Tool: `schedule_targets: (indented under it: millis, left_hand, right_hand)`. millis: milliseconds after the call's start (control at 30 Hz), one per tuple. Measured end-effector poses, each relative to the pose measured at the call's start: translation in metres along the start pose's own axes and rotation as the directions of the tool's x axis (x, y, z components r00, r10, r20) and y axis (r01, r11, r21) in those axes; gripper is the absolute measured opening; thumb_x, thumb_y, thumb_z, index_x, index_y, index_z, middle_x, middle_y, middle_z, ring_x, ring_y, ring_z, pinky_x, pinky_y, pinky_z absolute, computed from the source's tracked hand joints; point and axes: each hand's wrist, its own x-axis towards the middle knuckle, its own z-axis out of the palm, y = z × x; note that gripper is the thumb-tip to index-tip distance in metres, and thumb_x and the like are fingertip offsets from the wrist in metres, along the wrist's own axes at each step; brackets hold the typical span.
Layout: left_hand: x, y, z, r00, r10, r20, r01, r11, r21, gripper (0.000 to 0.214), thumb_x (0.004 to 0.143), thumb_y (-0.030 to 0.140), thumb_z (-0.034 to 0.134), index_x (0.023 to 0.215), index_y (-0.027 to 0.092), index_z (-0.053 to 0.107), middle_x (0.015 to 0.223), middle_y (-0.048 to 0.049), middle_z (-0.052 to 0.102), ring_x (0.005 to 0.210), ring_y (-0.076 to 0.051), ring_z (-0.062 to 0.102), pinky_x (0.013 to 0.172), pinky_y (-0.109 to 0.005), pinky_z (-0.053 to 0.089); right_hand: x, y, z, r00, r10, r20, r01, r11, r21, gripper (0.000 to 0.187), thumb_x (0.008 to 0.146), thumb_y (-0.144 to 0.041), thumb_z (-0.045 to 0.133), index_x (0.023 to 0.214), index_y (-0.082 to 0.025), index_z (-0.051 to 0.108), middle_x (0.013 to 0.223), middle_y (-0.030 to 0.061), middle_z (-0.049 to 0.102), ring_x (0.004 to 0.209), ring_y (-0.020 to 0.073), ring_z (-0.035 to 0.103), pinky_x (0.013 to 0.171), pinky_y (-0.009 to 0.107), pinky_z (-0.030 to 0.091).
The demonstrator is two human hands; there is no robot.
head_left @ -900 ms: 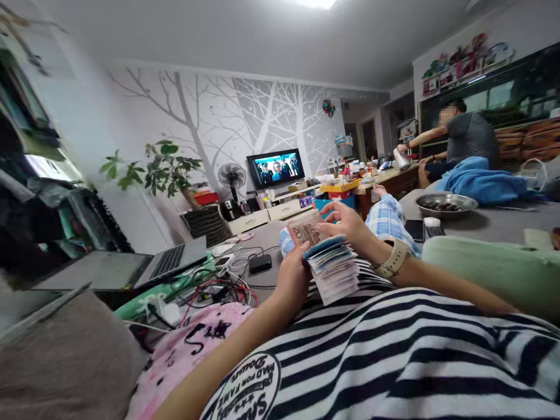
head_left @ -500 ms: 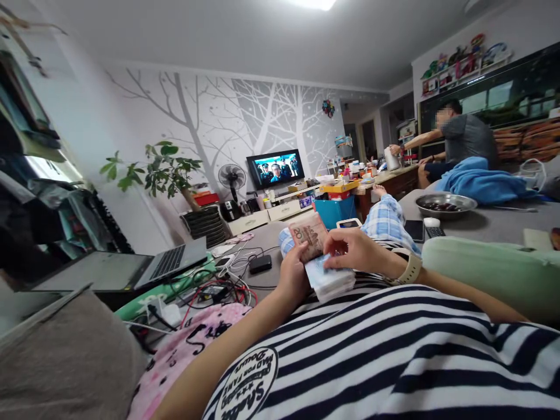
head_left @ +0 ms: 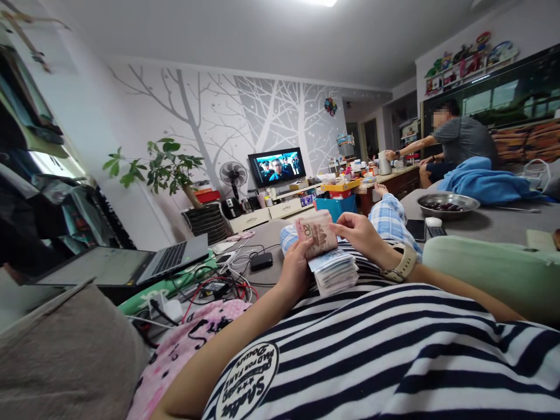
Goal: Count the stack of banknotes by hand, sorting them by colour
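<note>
I lie back in a striped shirt with a thick stack of banknotes [head_left: 332, 268] held over my belly. My left hand [head_left: 295, 268] grips the stack from the left, thumb on the top brown note [head_left: 315, 232]. My right hand [head_left: 359, 230], a watch on its wrist, has its fingers curled on the top note's right edge, pinching it upward. Lower notes fan out under both hands.
An open laptop [head_left: 144, 262] and tangled cables [head_left: 219, 286] lie to the left. A metal bowl [head_left: 446, 203], a phone [head_left: 415, 229] and a blue blanket [head_left: 485, 184] sit on the right. Another person [head_left: 459, 140] sits at a cluttered table [head_left: 394, 178]. A television [head_left: 276, 166] plays ahead.
My right hand went down onto the stack, then rose again to the top note's edge. The person at the far table lowered the white jug to the tabletop.
</note>
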Motion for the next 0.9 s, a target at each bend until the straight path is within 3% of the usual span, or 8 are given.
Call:
schedule_targets:
  millis: [167, 333, 400, 633, 900]
  left_hand:
    - [-0.003, 0.000, 0.000, 1.000, -0.008, 0.011, 0.008, 1.000, 0.023, 0.027, 0.068, 0.019, 0.065, 0.094, 0.010, 0.071, 0.076, -0.0082, 0.074, 0.077, -0.024, 0.071, 0.085, -0.037, 0.052]
    - [-0.004, -0.003, 0.002, 0.998, -0.057, 0.041, 0.058, 0.998, -0.016, 0.029, 0.070, 0.021, 0.067, 0.097, 0.011, 0.070, 0.093, -0.0112, 0.075, 0.091, -0.025, 0.070, 0.095, -0.039, 0.049]
    - [-0.001, -0.006, 0.000, 0.997, -0.068, 0.029, 0.069, 0.997, -0.020, 0.027, 0.071, 0.021, 0.067, 0.096, 0.010, 0.069, 0.090, -0.0113, 0.075, 0.091, -0.025, 0.070, 0.096, -0.040, 0.048]
    - [0.007, -0.015, -0.007, 0.993, -0.118, -0.002, 0.118, 0.993, -0.029, 0.026, 0.076, 0.023, 0.063, 0.096, 0.008, 0.070, 0.081, -0.0107, 0.074, 0.084, -0.025, 0.071, 0.093, -0.041, 0.050]
    - [0.006, -0.013, -0.004, 0.983, -0.175, -0.054, 0.169, 0.981, -0.096, 0.029, 0.082, 0.027, 0.057, 0.102, 0.008, 0.068, 0.091, -0.0127, 0.074, 0.082, -0.024, 0.071, 0.088, -0.039, 0.053]
  right_hand:
    - [-0.001, 0.003, 0.005, 0.999, 0.000, -0.032, 0.001, 1.000, 0.019, 0.037, 0.074, -0.050, 0.066, 0.063, -0.018, 0.051, 0.058, -0.0029, 0.048, 0.054, 0.0108, 0.039, 0.050, 0.025, 0.032]
    - [-0.001, 0.006, 0.007, 0.996, -0.022, -0.083, 0.020, 0.999, -0.027, 0.033, 0.075, -0.045, 0.066, 0.063, -0.018, 0.053, 0.059, -0.0018, 0.050, 0.055, 0.0115, 0.042, 0.051, 0.025, 0.034]
    - [-0.002, 0.009, 0.008, 0.995, -0.024, -0.097, 0.021, 0.999, -0.030, 0.031, 0.075, -0.045, 0.066, 0.065, -0.017, 0.055, 0.060, -0.0011, 0.053, 0.055, 0.0119, 0.044, 0.052, 0.025, 0.036]
    - [-0.006, 0.013, 0.010, 0.991, -0.067, -0.113, 0.061, 0.997, -0.054, 0.027, 0.078, -0.042, 0.063, 0.072, -0.016, 0.060, 0.066, 0.0017, 0.060, 0.061, 0.0134, 0.051, 0.055, 0.025, 0.041]
    - [-0.016, 0.009, 0.010, 0.987, -0.080, -0.136, 0.075, 0.996, -0.045, 0.025, 0.080, -0.041, 0.061, 0.072, -0.018, 0.056, 0.067, 0.0014, 0.057, 0.061, 0.0140, 0.049, 0.056, 0.026, 0.041]
